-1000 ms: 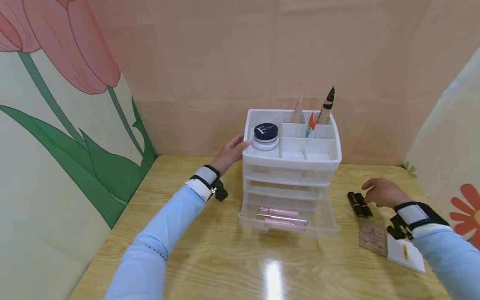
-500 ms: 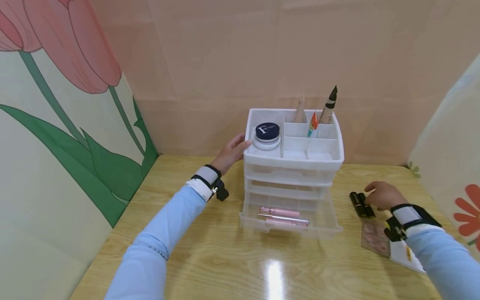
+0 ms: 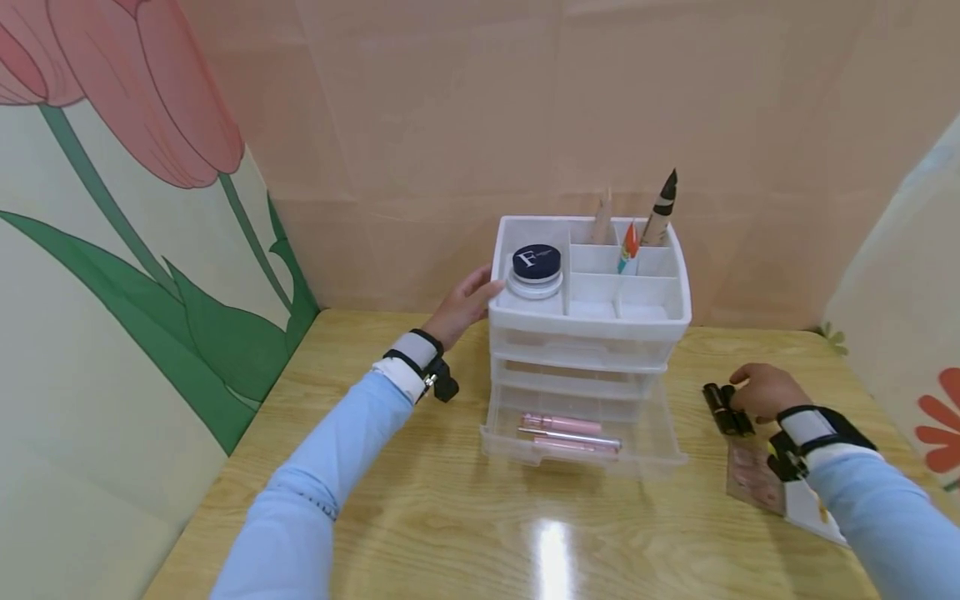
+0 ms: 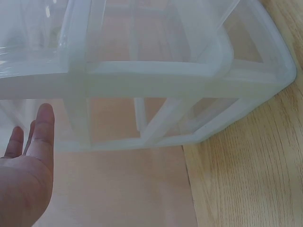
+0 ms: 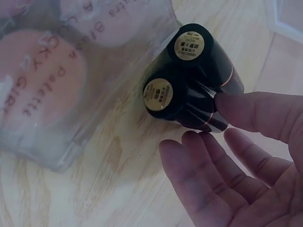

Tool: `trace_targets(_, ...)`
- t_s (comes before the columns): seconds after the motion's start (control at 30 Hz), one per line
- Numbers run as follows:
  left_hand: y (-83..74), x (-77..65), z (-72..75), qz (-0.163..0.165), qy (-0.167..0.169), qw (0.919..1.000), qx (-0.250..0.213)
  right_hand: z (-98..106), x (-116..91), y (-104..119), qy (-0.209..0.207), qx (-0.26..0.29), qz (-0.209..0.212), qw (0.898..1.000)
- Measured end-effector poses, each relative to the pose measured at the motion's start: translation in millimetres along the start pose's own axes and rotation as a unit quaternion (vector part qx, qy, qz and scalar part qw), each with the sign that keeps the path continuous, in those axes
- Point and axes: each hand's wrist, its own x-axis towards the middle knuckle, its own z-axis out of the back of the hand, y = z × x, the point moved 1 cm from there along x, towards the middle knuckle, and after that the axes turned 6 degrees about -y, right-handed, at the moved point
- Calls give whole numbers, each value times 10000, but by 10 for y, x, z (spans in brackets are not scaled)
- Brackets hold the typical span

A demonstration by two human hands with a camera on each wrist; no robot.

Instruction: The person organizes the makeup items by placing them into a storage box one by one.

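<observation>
A white organizer [image 3: 589, 310] with clear drawers stands on the table. My left hand [image 3: 462, 308] rests against its left side, thumb near the upper front corner; in the left wrist view, the visible fingers [image 4: 45, 130] are straight. At the right, two black lipsticks lie side by side. My right hand [image 3: 771, 392] pinches the nearer lipstick [image 5: 163, 97] between thumb and fingertips, while the other lipstick [image 5: 203, 52] lies against it. Both show round gold labels on their ends. A blush palette [image 5: 42, 80] with pink pans lies beside them.
The bottom drawer [image 3: 502, 446] is pulled out, holding several slim pink and silver items [image 3: 570, 435]. On top sit a dark-lidded jar [image 3: 536, 262] and upright tubes, including a black-tipped one [image 3: 660, 212]. A white flat item [image 3: 806, 510] lies partly under the right forearm.
My right hand has moved left and slightly down onto the nearer lipstick, and its fingers have closed around it. The left hand stays at the organizer's side. The view has shifted slightly.
</observation>
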Motion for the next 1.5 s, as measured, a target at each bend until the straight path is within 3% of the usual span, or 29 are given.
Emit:
trace_targets(0.63, -3, 12, -23, 63, 2, 10000, -7, -45, -28, -41, -220, -256, 209, 9992)
trace_targets(1.03, 29, 66, -37, 23, 69, 9999, -116, 225, -144, -52, -594, -461, 527, 9958)
trace_targets(1.23, 53, 83, -17, 91, 46, 9999, -5, 469, -289, 180, -896, -505, 746, 9919)
trace_targets(1.5, 55, 99, 5, 127, -20, 9999, -15, 729, -567, 780, -1098, -420, 1229, 9854)
